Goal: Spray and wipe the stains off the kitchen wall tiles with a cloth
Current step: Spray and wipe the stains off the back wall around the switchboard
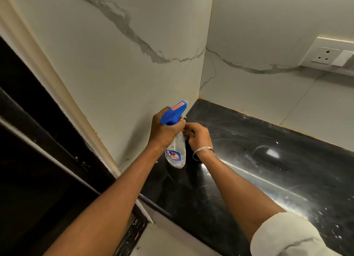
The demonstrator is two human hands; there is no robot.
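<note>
Left hand (164,131), right hand (199,137), one spray bottle (175,154).

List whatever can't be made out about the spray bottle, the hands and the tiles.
1. Head view: the trigger of the clear plastic spray bottle with a blue head is hidden by the left hand gripping its neck.
2. What the right hand touches: its curled fingertips meet the bottle's neck, too small to tell.
3. Stains on the white marble-patterned wall tiles: too faint to tell.
4. Cloth: none in view.

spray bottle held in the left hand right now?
Yes, the left hand grips the spray bottle round its neck, just under the blue trigger head.
</note>
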